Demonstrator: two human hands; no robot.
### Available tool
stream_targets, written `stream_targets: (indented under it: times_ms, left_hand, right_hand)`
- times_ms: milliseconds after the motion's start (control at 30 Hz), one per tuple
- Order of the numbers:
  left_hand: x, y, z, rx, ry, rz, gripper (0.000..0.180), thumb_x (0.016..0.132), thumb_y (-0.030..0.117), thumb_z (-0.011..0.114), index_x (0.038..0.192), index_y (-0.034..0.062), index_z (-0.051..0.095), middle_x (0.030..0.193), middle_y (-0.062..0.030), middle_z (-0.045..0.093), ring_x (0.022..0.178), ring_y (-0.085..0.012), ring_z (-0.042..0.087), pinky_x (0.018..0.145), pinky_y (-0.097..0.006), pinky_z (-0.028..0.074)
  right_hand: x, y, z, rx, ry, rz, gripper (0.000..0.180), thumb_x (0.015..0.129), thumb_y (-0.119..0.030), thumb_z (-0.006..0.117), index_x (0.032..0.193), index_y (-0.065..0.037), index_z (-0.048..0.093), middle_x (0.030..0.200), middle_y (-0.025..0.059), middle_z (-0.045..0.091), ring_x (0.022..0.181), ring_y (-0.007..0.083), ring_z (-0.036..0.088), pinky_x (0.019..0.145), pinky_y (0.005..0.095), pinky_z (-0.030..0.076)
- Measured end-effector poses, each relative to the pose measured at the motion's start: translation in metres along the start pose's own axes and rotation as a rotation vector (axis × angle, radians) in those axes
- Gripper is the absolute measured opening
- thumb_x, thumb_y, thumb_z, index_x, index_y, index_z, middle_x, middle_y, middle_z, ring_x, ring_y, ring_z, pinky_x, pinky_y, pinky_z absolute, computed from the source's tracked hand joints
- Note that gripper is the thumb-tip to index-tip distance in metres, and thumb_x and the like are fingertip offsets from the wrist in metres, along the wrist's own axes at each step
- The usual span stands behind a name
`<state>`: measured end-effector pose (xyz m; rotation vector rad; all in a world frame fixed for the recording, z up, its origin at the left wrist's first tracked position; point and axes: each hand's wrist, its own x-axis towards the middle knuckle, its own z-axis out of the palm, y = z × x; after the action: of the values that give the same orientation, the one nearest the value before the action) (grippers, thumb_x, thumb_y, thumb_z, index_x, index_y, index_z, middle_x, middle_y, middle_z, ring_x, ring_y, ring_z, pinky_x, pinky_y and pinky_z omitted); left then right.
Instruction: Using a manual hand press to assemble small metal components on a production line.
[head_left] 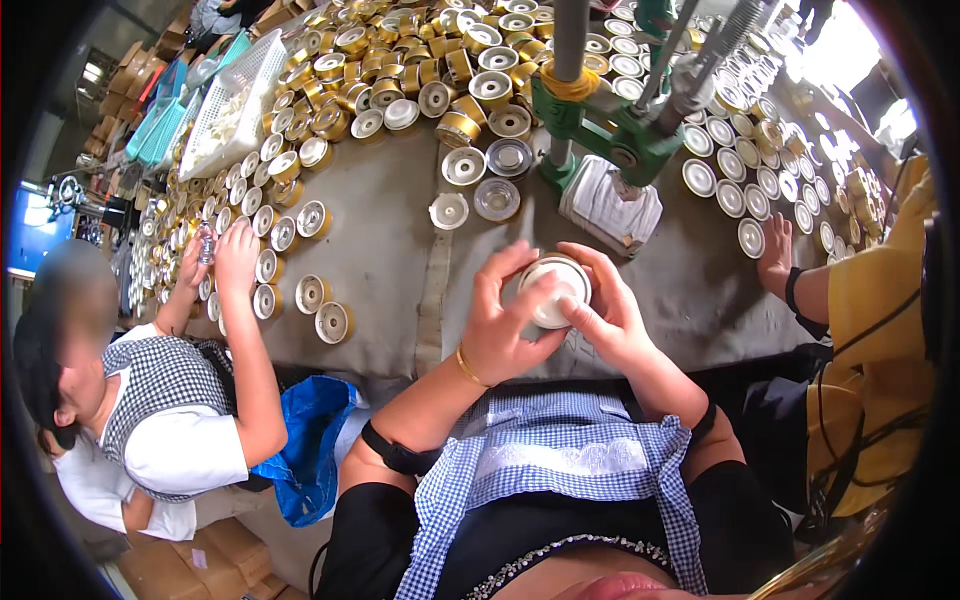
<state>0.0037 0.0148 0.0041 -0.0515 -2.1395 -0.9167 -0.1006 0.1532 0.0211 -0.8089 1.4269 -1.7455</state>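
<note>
At the near edge of the bench, the left hand and the right hand met around a white disc, holding it up just over the grey cover. The left grip was closed on one side of it, with a finger laid across its face; the right grip held the other side, thumb pressed on top. The disc's underside was hidden from me.

On the far left of the bench a white basket held a heap of small pale pieces, too blurred to tell their kind. Teal baskets stood beyond it, and I couldn't make out their contents. Gold cups crowded the back, some tipped on their sides, many showing pale round faces. More white discs spread over the right side, the farthest lost in glare.

A green press stood in front of the two hands, its top cut off, with a wrapped block at its foot. Below the bench edge hung a blue bag, its inside mostly hidden. At the left, a co-worker's hand was near a small clear object I couldn't identify.
</note>
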Motion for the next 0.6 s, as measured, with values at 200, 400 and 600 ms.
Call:
stream_targets:
  times_ms: [200,400,600]
  left_hand:
    - [0.018,0.036,-0.011,-1.012,-0.207,-0.874,0.071,0.089,0.029,0.066,0.143,-0.0011,0.031,0.13,-0.0121,0.049,0.116,-0.0201,0.052,0.088,-0.033,0.052]
    - [0.023,0.042,-0.008,-0.987,-0.109,-0.96,0.058,0.09,0.023,0.067,0.136,0.0005,0.04,0.125,-0.009,0.053,0.107,-0.0147,0.057,0.081,-0.029,0.056]
    - [0.023,0.047,-0.004,-1.036,-0.052,-0.956,0.055,0.089,0.016,0.068,0.133,-0.0011,0.041,0.124,-0.0097,0.054,0.108,-0.0163,0.058,0.082,-0.029,0.057]
  right_hand:
    - [-0.024,-0.011,-0.012,-0.104,0.016,-0.161,0.066,0.086,-0.018,0.069,0.14,-0.001,0.034,0.125,0.0136,0.05,0.117,0.0192,0.052,0.098,0.0347,0.043]
    - [-0.027,-0.026,-0.012,-0.769,0.198,-0.513,0.07,0.074,-0.017,0.077,0.136,-0.009,0.047,0.131,0.0185,0.045,0.118,0.0339,0.051,0.096,0.0426,0.046]
    - [-0.028,-0.026,-0.008,-0.992,0.287,-0.668,0.064,0.059,-0.018,0.08,0.12,-0.01,0.061,0.121,0.0142,0.056,0.109,0.033,0.054,0.091,0.0422,0.046]
